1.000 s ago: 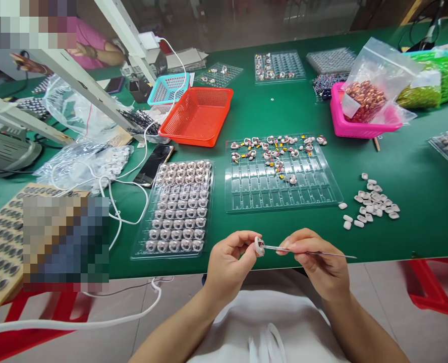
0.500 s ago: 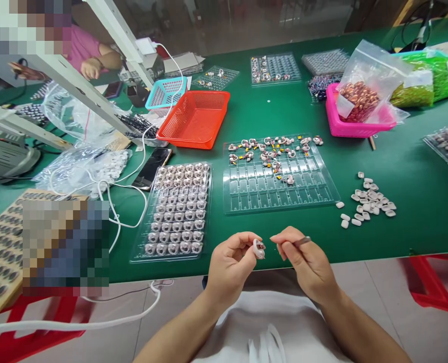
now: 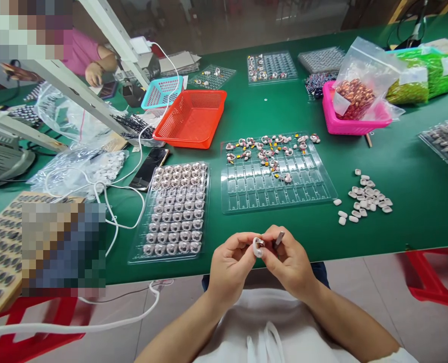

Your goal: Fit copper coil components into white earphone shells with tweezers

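Between the thumb and fingertips of my left hand is a small white earbud shell, its hollow side turned to the right. My right hand has come up against it, thumb and finger touching the shell's right edge. A slim grey metal tool, apparently tweezers, sticks up out of the right hand's curled fingers; its tip is hidden. Beyond the hands lies a clear compartment tray, with several wired earbud parts over its far half. Loose white shells are scattered to the right.
A full tray of earbud shells lies left of my hands, near a phone and white cable. Farther back stand a red basket and a pink basket. Across the table is a co-worker's hand.
My right hand has moved left to meet the earbud shell in my left hand, and the metal tool has tilted more upright. The view has shifted slightly.
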A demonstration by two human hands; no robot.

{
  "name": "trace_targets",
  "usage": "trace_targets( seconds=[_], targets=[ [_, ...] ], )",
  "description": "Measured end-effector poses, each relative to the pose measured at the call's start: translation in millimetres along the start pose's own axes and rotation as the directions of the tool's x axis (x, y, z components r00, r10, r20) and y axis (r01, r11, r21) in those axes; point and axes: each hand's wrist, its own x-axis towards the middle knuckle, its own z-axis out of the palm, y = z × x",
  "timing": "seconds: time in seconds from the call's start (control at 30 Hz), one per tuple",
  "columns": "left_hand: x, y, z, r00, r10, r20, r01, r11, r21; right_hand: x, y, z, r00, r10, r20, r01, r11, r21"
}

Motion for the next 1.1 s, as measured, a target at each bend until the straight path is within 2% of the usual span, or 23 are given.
trace_targets(
  seconds=[0.2,0.37,0.53,0.83,1.1],
  targets=[
    [0.4,-0.9,-4.4,0.999,0.017,0.038,-0.02,0.996,0.091,3.7,1.3,1.8,0.997,-0.003,-0.071,0.008,0.998,0.069],
    [2.8,0.3,-8.5,0.996,0.019,0.084,-0.029,0.993,0.117,5.6,-1.4,1.7,0.997,-0.031,-0.075,0.042,0.989,0.142],
    [1.2,-3.4,-9.4,0.997,0.007,0.076,-0.015,0.995,0.102,5.8,-0.7,1.8,0.995,-0.01,-0.102,0.019,0.997,0.08],
    [-4.0,-5.1,-6.8,0.989,0.07,0.128,-0.088,0.987,0.137,3.8,3.4,2.9,0.99,-0.026,-0.138,0.034,0.998,0.054],
    [-4.1,-3.9,-6.0,0.989,0.009,0.151,-0.029,0.991,0.127,4.4,3.0,-0.8,0.99,-0.043,-0.133,0.047,0.998,0.029]
  ],
)
